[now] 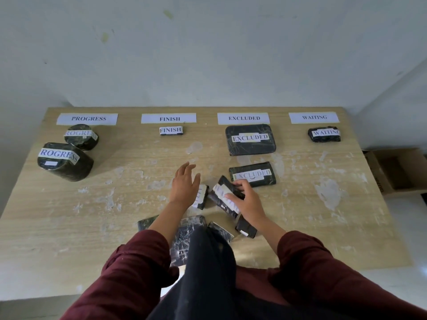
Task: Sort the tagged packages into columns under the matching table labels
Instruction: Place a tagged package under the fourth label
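Observation:
Four paper labels line the table's far edge: PROGRESS (87,118), FINISH (169,118), EXCLUDED (243,118), WAITING (314,117). Black wrapped packages lie under them: two PROGRESS packages (65,161), a small FINISH package (171,130), two EXCLUDED packages (250,139) and a WAITING package (324,134). My right hand (246,197) grips a long black package (225,195) with a white tag at mid table. My left hand (184,184) hovers with fingers spread, partly covering a small tagged package (201,197).
Several more black packages (246,228) lie near the front edge, partly hidden by my arms and dark clothing. A cardboard box (392,169) stands on the floor right of the wooden table (115,204). A wall rises behind the table.

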Available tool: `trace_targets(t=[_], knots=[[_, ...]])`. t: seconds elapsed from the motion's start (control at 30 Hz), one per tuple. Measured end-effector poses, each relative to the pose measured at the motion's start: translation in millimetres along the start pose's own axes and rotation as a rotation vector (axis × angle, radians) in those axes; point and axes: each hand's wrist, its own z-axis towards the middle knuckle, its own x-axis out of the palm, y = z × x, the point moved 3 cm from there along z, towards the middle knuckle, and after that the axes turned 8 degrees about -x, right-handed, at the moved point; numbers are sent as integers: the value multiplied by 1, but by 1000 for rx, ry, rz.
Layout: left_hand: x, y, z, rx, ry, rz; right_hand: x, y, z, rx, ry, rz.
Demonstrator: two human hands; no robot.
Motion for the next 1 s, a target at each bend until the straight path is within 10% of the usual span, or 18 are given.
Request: trace_targets(t=[0.73, 1.0], knots=[[-20, -4, 5, -285, 136, -874, 9, 47, 49, 409, -8, 940], [-6, -30, 24, -215, 260, -698, -8, 42, 67, 452, -261, 1088]])
